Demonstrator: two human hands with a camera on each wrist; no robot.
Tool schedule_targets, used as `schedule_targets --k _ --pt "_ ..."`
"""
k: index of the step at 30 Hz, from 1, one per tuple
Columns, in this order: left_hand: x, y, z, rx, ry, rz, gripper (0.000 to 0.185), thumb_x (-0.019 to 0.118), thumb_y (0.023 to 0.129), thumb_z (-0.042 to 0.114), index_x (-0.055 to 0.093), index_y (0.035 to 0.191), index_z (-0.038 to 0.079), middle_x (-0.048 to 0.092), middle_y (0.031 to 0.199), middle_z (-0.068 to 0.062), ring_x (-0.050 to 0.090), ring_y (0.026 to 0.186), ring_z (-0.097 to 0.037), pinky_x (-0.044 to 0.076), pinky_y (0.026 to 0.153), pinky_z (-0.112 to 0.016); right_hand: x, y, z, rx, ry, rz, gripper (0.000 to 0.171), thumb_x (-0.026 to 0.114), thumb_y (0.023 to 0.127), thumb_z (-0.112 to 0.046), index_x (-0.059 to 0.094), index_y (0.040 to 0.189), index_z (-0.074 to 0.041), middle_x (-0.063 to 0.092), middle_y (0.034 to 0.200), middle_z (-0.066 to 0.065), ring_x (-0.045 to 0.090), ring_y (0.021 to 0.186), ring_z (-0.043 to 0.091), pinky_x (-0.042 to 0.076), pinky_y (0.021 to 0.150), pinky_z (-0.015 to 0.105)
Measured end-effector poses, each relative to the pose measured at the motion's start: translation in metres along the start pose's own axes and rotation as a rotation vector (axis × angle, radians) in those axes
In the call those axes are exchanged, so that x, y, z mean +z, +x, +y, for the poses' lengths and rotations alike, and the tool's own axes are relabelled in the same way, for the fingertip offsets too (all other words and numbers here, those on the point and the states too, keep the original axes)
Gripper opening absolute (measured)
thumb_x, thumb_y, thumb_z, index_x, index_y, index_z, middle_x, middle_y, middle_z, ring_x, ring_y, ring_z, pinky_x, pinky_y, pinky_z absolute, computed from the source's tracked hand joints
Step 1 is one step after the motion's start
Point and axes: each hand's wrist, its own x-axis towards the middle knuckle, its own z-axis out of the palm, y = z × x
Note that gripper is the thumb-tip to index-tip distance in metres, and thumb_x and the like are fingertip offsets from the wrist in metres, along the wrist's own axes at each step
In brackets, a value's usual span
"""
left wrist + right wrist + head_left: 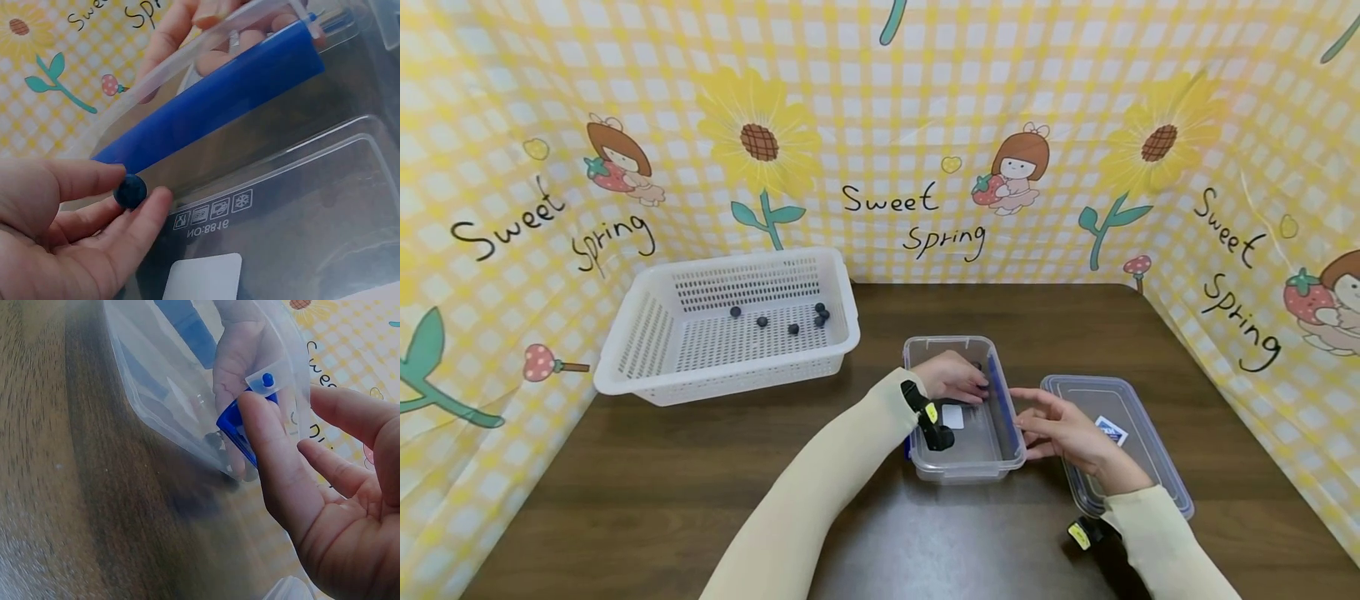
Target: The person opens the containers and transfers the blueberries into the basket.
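Observation:
A clear plastic container (948,342) with blue side clips stands on the table's middle. My left hand (972,385) reaches inside it and pinches a dark blueberry (130,191) between thumb and fingers, just above the container floor (300,212). The long blue clip (212,112) runs along the wall beside the berry. My right hand (1036,417) is at the container's right side, fingers nearly straight, one fingertip (250,406) pressing on the blue clip (230,422). Through the clear wall the left hand (240,350) shows.
A white slotted basket (647,333) at the back left holds several blueberries (792,328). The container's clear lid (1150,471) with a label lies flat to the right, under my right forearm. Yellow printed cloth walls enclose the brown table (625,500) on three sides.

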Motion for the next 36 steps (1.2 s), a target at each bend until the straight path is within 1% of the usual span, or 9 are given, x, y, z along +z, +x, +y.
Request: schedule_targets --k 4,8,13,16,20,23,30,34,36 --pt "0.000 0.000 -0.002 0.027 0.000 -0.002 0.008 0.060 0.091 -0.014 0.064 0.087 -0.009 0.066 0.077 -0.017 0.066 0.073 -0.022 0.059 0.088 -0.039 0.001 0.001 0.000 0.000 0.002 -0.006 0.045 0.055 0.101 -0.001 0.042 0.144 -0.003 0.067 0.098 0.006 0.069 0.079 0.015 0.062 0.071 0.033" --pt "-0.003 -0.001 0.000 0.049 0.010 0.005 0.004 0.061 0.091 -0.013 0.065 0.093 -0.012 0.067 0.077 -0.016 0.067 0.073 -0.021 0.060 0.084 -0.036 0.001 0.002 0.000 -0.004 0.004 -0.012 0.045 0.055 0.101 -0.001 0.041 0.144 -0.002 0.067 0.098 0.006 0.069 0.079 0.016 0.062 0.070 0.033" --pt "-0.006 -0.004 0.004 0.080 0.009 -0.017 0.015 0.062 0.092 -0.011 0.065 0.106 -0.017 0.069 0.081 -0.017 0.068 0.073 -0.020 0.061 0.081 -0.034 0.001 0.002 0.000 -0.005 0.009 -0.015 0.046 0.054 0.101 -0.001 0.039 0.145 0.000 0.068 0.099 0.006 0.069 0.080 0.016 0.062 0.070 0.033" --pt "-0.007 -0.007 0.008 0.110 0.006 -0.041 0.021 0.061 0.094 -0.008 0.063 0.113 -0.018 0.070 0.085 -0.017 0.069 0.076 -0.020 0.059 0.086 -0.035 0.001 0.001 -0.001 -0.002 0.003 -0.010 0.048 0.055 0.101 -0.002 0.037 0.146 0.001 0.068 0.099 0.006 0.069 0.080 0.016 0.062 0.070 0.032" --pt "-0.009 -0.011 0.013 0.151 -0.018 -0.059 0.022 0.060 0.096 -0.006 0.062 0.115 -0.017 0.070 0.088 -0.016 0.071 0.080 -0.021 0.055 0.095 -0.041 0.001 -0.003 -0.001 0.000 -0.009 -0.001 0.052 0.055 0.101 -0.003 0.032 0.148 0.004 0.068 0.100 0.006 0.069 0.080 0.016 0.062 0.070 0.033" --pt "-0.014 -0.014 0.018 0.165 -0.053 -0.053 0.022 0.061 0.095 -0.005 0.063 0.114 -0.017 0.070 0.086 -0.016 0.071 0.077 -0.021 0.055 0.093 -0.041 0.001 -0.004 -0.001 -0.004 -0.008 -0.003 0.052 0.055 0.102 -0.003 0.032 0.148 0.004 0.068 0.100 0.007 0.070 0.080 0.017 0.062 0.070 0.033" --pt "-0.044 -0.029 0.039 0.180 -0.112 0.005 0.017 0.063 0.094 -0.005 0.065 0.109 -0.014 0.070 0.081 -0.015 0.070 0.072 -0.021 0.061 0.080 -0.033 0.003 -0.003 -0.003 -0.012 0.009 -0.022 0.051 0.055 0.102 -0.002 0.034 0.148 0.003 0.068 0.100 0.007 0.070 0.081 0.017 0.062 0.070 0.033" --pt "-0.069 -0.043 0.051 0.225 -0.144 0.038 0.004 0.062 0.094 -0.007 0.067 0.095 -0.007 0.070 0.080 -0.015 0.071 0.072 -0.022 0.060 0.084 -0.036 0.002 -0.003 -0.003 -0.008 -0.002 -0.019 0.053 0.055 0.102 -0.002 0.030 0.148 0.005 0.068 0.099 0.007 0.070 0.080 0.017 0.062 0.070 0.033" --pt "-0.082 -0.051 0.057 0.253 -0.158 0.063 0.010 0.061 0.095 -0.007 0.067 0.089 -0.004 0.070 0.078 -0.015 0.071 0.073 -0.023 0.057 0.089 -0.040 0.002 -0.004 -0.003 -0.007 -0.008 -0.016 0.055 0.055 0.102 -0.002 0.028 0.149 0.006 0.068 0.099 0.007 0.070 0.080 0.017 0.062 0.070 0.034"
